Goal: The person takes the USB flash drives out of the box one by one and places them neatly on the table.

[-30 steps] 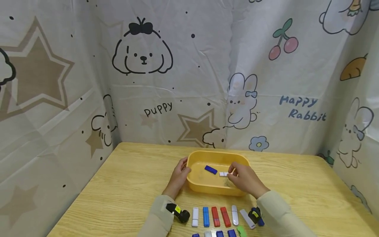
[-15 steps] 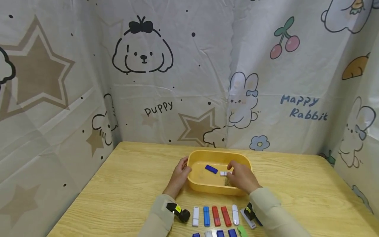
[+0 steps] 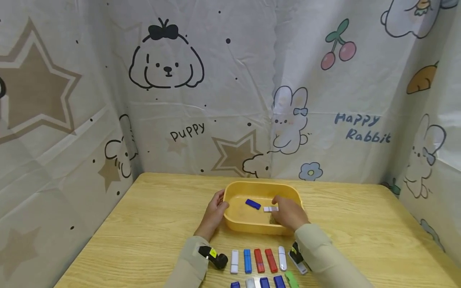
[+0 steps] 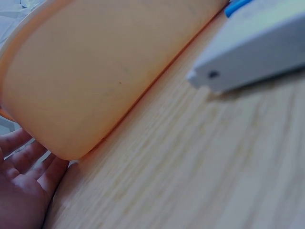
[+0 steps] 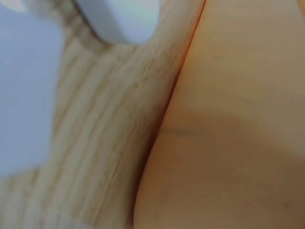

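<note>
A yellow plastic tub (image 3: 248,228) sits on the table. My left hand (image 3: 213,214) grips its left end, thumb at the rim and fingers along the outside wall. Inside lie a dark blue USB stick (image 3: 253,204) and a white USB stick (image 3: 270,209). My right hand (image 3: 291,214) reaches over the tub's right side, its thumb and forefinger apart at the right end of the white stick, which they partly cover. Whether they pinch it is hidden. In the left wrist view, the left hand's fingers (image 4: 33,157) rest against the tub's corner.
In front of the tub stands a row of USB sticks: a white one (image 3: 234,262), a blue one (image 3: 247,261), two red ones (image 3: 259,261), and more white ones. A second row shows at the lower edge, with a green stick (image 3: 291,279). A printed curtain (image 3: 173,108) surrounds the table.
My right hand has shifted left inside the tub, covering more of the white stick's end, with its thumb and forefinger farther apart. The left hand and tub stay put; the head view has turned slightly.
</note>
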Demonstrator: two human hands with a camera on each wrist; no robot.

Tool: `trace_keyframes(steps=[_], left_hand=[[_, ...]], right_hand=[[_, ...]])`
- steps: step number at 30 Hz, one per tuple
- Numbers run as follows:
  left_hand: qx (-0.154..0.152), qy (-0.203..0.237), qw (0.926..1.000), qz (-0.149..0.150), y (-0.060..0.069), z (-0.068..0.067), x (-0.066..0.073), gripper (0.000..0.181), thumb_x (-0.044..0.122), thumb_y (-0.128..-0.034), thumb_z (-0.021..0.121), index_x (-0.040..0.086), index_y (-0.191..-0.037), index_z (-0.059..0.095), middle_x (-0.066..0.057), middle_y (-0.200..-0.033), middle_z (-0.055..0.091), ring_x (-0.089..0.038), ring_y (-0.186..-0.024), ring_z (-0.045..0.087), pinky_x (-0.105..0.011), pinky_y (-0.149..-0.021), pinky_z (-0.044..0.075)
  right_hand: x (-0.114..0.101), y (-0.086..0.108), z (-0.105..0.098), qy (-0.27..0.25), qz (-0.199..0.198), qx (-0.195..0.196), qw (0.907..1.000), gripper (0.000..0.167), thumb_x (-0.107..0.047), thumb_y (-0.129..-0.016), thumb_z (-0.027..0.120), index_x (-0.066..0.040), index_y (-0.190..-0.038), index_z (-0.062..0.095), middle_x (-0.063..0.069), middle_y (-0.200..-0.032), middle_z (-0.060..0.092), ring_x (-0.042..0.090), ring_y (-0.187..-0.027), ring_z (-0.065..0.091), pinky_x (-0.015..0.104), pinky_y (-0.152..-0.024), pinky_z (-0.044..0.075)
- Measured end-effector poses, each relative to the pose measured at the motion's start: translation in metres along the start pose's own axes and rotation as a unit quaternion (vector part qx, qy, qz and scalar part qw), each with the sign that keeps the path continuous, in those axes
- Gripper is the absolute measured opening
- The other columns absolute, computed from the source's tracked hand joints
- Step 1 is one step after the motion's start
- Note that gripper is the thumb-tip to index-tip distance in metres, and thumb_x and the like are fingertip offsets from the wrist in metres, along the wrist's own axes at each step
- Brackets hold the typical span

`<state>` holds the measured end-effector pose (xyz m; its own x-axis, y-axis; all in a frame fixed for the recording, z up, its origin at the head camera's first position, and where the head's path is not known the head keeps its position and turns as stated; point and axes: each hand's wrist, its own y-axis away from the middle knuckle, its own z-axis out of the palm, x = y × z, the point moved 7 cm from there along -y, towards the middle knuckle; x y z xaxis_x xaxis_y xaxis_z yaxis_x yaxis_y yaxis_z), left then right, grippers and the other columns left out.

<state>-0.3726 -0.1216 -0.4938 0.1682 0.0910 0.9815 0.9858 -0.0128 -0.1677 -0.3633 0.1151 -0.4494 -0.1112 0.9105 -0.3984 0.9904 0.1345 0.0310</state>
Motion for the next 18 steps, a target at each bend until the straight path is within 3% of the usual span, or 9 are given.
trace_keyframes(steps=[4,11,18], left_hand=[[-0.007,0.011,0.9999,-0.003,0.001,-0.001,0.005,0.054,0.002,-0.0897,0.047,-0.001,-0.143,0.039,-0.023,-0.139,0.047,-0.035,-0.127,0.046,-0.047,-0.105,0.038],[-0.021,0.01,0.9997,0.005,0.016,0.0,0.035,0.053,0.001,-0.089,0.046,-0.008,-0.141,0.037,-0.029,-0.138,0.046,-0.04,-0.127,0.045,-0.046,-0.104,0.04],[-0.023,0.011,0.9997,0.002,0.017,0.001,0.036,0.053,0.0,-0.0896,0.046,-0.008,-0.141,0.037,-0.029,-0.139,0.045,-0.04,-0.128,0.044,-0.047,-0.105,0.038]], right_hand=[[0.0,-0.001,0.001,0.003,0.006,-0.002,1.0,0.033,-0.019,-0.085,0.068,-0.008,-0.116,0.063,0.003,-0.084,0.06,0.02,-0.069,0.052,0.032,-0.062,0.043],[0.0,0.0,0.001,0.01,0.008,-0.004,0.9999,0.026,-0.019,-0.085,0.068,-0.009,-0.108,0.064,0.003,-0.082,0.059,0.019,-0.068,0.051,0.031,-0.059,0.042],[0.0,0.002,0.001,0.005,0.012,-0.013,0.9998,0.016,-0.02,-0.083,0.071,-0.01,-0.093,0.064,0.001,-0.074,0.056,0.019,-0.065,0.051,0.03,-0.056,0.04]])
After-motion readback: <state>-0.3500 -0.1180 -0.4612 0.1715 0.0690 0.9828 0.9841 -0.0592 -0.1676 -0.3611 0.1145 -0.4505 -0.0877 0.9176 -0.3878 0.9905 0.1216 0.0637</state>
